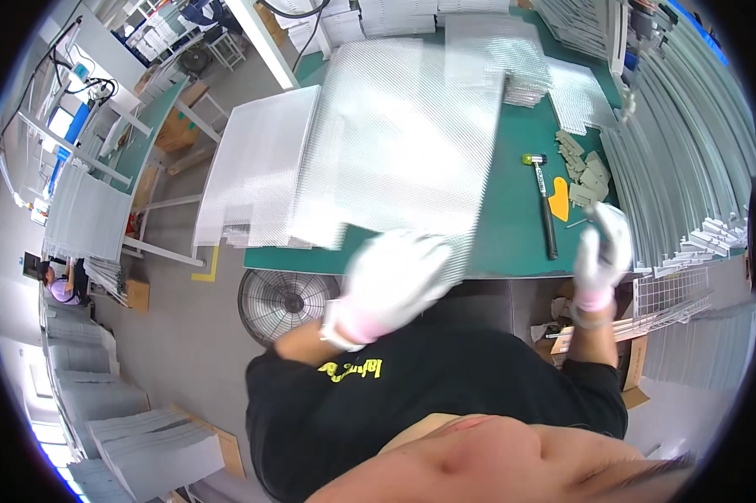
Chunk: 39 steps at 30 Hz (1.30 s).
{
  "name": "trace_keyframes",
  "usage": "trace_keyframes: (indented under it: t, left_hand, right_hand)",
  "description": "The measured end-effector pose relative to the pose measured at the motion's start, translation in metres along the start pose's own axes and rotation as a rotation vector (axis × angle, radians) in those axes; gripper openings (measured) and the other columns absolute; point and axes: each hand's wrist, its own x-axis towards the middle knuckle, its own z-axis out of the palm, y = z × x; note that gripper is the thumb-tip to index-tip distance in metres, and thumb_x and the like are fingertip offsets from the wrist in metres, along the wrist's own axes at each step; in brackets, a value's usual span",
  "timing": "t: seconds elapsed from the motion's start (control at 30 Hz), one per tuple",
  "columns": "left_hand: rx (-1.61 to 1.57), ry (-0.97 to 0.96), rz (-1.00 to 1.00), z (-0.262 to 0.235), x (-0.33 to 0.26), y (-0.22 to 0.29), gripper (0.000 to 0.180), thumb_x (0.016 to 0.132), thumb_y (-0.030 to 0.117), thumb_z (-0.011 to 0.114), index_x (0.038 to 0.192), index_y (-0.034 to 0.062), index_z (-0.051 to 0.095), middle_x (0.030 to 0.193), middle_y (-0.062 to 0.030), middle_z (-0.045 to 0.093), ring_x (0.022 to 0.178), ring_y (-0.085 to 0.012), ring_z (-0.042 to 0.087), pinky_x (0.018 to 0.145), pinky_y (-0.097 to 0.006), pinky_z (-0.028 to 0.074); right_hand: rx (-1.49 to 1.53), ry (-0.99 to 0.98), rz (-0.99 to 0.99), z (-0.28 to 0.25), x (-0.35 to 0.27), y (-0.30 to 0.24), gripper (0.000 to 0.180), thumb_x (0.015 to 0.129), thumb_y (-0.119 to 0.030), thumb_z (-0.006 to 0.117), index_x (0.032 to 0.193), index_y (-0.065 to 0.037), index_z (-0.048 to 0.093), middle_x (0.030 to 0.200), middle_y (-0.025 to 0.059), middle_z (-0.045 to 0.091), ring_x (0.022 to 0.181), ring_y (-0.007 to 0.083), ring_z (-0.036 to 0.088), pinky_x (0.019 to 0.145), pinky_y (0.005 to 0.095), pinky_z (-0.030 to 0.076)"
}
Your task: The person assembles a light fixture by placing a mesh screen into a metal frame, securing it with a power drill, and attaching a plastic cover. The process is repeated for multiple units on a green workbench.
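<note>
1. The green table (512, 193) is mostly covered by sheets; much of its far edge is hidden behind stacked material.
2. On it a large translucent ribbed sheet (403, 134) is laid, its near right corner reaching past the table's front edge, beside the left hand. Part of its near edge is hidden by that hand.
3. At the right a long row of grey panels (688, 142) is stood on edge; its outer end is lost in the dark lens rim.
4. A smaller pale sheet (256, 159) is partly overlapped by the large one on its right side.
5. Below the table's front edge a round fan (290, 302) is seen, partly covered by the left forearm.
6. The white-gloved left hand (395, 277) is placed over the large sheet's near edge, fingers pointed right. They are blurred, and whether the sheet is gripped cannot be told.
7. The gloved right hand (604, 247) is held well apart from that sheet, near the table's front right corner, fingers bent. Whether anything is gripped cannot be told.
8. Left of it lie a black-handled hammer (549, 222) and a yellow scraper (560, 199).
9. Beyond the right hand, flat grey-green pieces (592, 178) are heaped.
10. By its fingertips a thin rod (577, 224) is barely made out.
</note>
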Motion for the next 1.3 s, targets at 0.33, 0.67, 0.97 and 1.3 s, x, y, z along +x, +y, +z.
trace_keyframes:
  t: [0.33, 0.67, 0.97, 1.3]
  left_hand:
    - [-0.665, 0.373, -0.501, 0.150, 0.048, -0.128, 0.046, 0.088, 0.021, 0.066, 0.124, -0.0049, 0.054, 0.128, -0.0238, 0.057, 0.120, -0.0324, 0.056, 0.100, -0.041, 0.045]
    - [-0.926, 1.054, -1.243, 0.165, 0.123, -0.336, 0.030, 0.092, 0.019, 0.065, 0.114, -0.0013, 0.061, 0.101, -0.0109, 0.066, 0.096, -0.0226, 0.062, 0.085, -0.035, 0.048]
    - [-1.792, 1.356, -1.124, 0.151, 0.125, -0.370, 0.009, 0.092, 0.008, 0.063, 0.100, 0.0082, 0.058, 0.095, -0.0033, 0.057, 0.082, -0.0127, 0.056, 0.065, -0.025, 0.050]
    - [-1.452, 1.281, -0.965, 0.164, 0.137, -0.365, 0.023, 0.089, 0.000, 0.060, 0.111, 0.0057, 0.059, 0.102, -0.0055, 0.063, 0.094, -0.0192, 0.062, 0.080, -0.033, 0.051]
  right_hand:
    - [-0.121, -0.971, 0.048, 0.143, -0.062, 0.069, 0.049, 0.081, -0.012, 0.054, 0.130, -0.011, 0.058, 0.142, 0.0172, 0.048, 0.139, 0.0357, 0.037, 0.116, 0.0583, 0.022]
    - [-0.121, -0.876, 0.084, 0.152, -0.066, 0.082, 0.052, 0.071, -0.005, 0.053, 0.122, -0.010, 0.061, 0.138, 0.0157, 0.052, 0.135, 0.0382, 0.041, 0.115, 0.0584, 0.023]
    - [-0.119, -0.875, 0.085, 0.153, -0.064, 0.083, 0.051, 0.071, -0.005, 0.054, 0.121, -0.010, 0.062, 0.137, 0.0151, 0.052, 0.135, 0.0375, 0.040, 0.115, 0.0585, 0.023]
    - [-0.112, -0.873, 0.080, 0.153, -0.062, 0.081, 0.051, 0.072, -0.006, 0.053, 0.122, -0.010, 0.061, 0.136, 0.0150, 0.052, 0.136, 0.0373, 0.039, 0.115, 0.0583, 0.023]
